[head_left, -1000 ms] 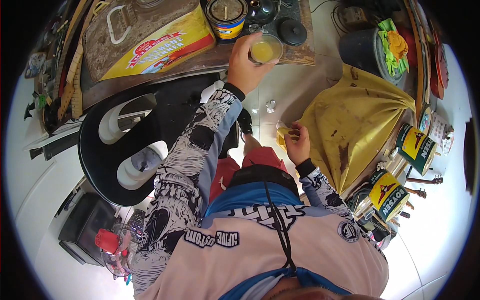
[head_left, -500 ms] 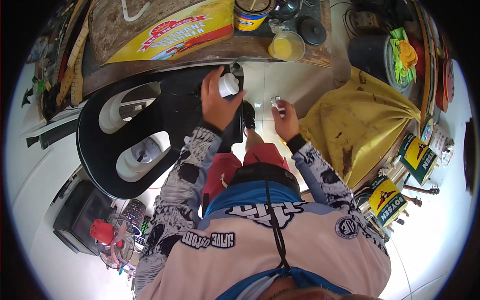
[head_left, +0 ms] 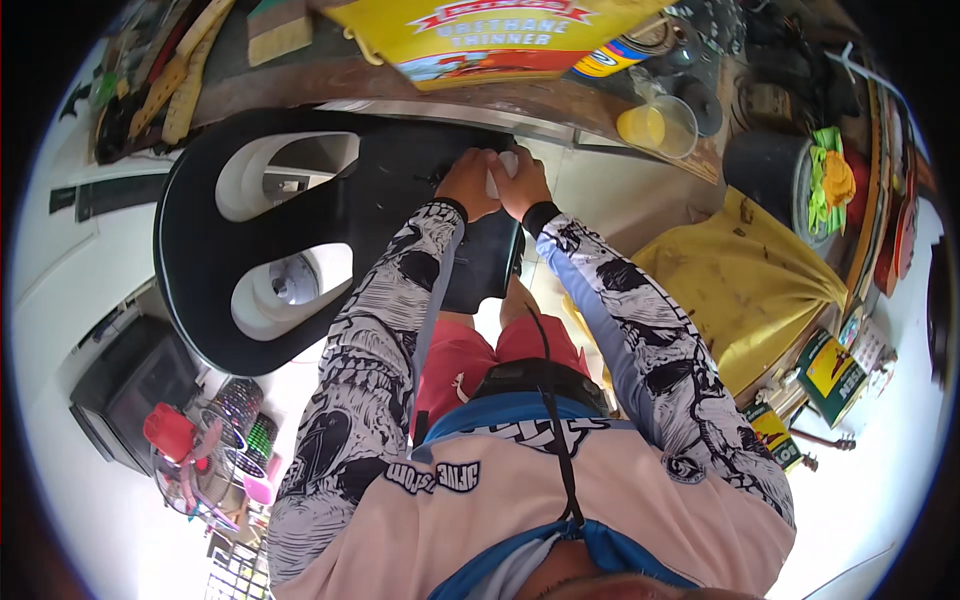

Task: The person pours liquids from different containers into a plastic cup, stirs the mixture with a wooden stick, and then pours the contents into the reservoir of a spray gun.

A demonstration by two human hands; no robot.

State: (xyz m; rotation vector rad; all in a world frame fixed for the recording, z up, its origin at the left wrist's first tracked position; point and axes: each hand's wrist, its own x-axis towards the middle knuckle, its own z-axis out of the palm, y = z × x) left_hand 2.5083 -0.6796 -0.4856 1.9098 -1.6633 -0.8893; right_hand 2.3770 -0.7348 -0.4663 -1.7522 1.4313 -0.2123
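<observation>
My left hand [head_left: 468, 186] and my right hand [head_left: 526, 182] are together over the narrow right end of a glossy black panel [head_left: 410, 190]. Between them sits a small white rounded container [head_left: 500, 172], mostly covered by my fingers. Both hands close round it, the left at its left side and the right at its right and top. The panel is broad and curved at its left, with two large oval openings. The small clear item seen earlier in my right hand is hidden.
On the dark workbench [head_left: 480, 95] beyond stand a yellow thinner can [head_left: 490, 45] and a clear cup of yellow liquid [head_left: 655, 127]. A yellow cloth cover [head_left: 730, 280] lies at the right, beside a black bucket [head_left: 770, 165] with rags. A fan [head_left: 185, 465] stands lower left.
My right hand has moved left and up to join my left hand at the white container. My left hand has shifted right and wrapped tighter. The whole view has shifted a little too.
</observation>
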